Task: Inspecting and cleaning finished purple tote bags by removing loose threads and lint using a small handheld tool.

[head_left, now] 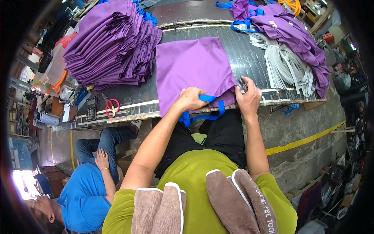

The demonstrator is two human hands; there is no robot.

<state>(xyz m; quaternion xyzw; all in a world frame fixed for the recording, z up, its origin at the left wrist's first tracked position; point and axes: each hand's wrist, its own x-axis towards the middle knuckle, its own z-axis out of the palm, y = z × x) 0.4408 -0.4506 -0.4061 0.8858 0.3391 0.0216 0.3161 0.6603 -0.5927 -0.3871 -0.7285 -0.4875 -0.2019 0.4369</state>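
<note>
A purple cloth bag point(191, 66) lies flat on the dark table in front of me, its lower edge at the table's front. Blue handle straps point(221, 108) hang from that edge. My left hand point(191, 99) is closed over the lower edge, with a blue strap pinched between thumb and fingers. At the bag's lower right corner, my right hand point(249, 98) is closed around small dark metal thread snips point(243, 85). Its thumb is close to the cloth edge. The fingers partly cover the snips, so whether their blades touch a thread cannot be made out.
A tall stack of purple bags point(113, 50) stands left of the work. Red-handled scissors point(112, 108) and a calculator point(91, 108) lie before it. To the right are a bundle of white strips point(282, 64) and more purple bags point(288, 31). A person in blue point(85, 195) sits at left.
</note>
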